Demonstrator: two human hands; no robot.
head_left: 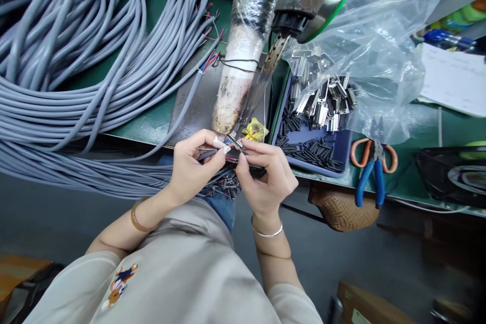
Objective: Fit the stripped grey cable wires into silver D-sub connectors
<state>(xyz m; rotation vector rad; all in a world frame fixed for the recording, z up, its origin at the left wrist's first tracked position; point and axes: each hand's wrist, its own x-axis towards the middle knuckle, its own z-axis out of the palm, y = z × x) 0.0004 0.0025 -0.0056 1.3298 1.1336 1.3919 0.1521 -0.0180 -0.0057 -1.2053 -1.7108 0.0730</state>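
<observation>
Near the table's front edge my left hand [197, 162] is closed on the end of a grey cable [208, 154], whose thin coloured wires fan out between the fingertips. White wrapping covers some of its fingertips. Those wires meet a small metal connector [238, 144]. My right hand [266, 172] is pinched beside the connector, with a thin wire-like strand at its fingertips; exactly what it grips is too small to tell. Just above both hands are the soldering iron [260, 83] and the stained end of a wrapped hose [231, 96]. A yellow piece [255, 130] lies behind the connector.
Grey cables [114, 81] cover the left side. Right of the hands, a blue tray [309, 136] holds metal connectors and black tubes, partly under a plastic bag [391, 55]. Pliers with blue handles [370, 177] and an orange-handled tool [391, 159] lie at the front edge.
</observation>
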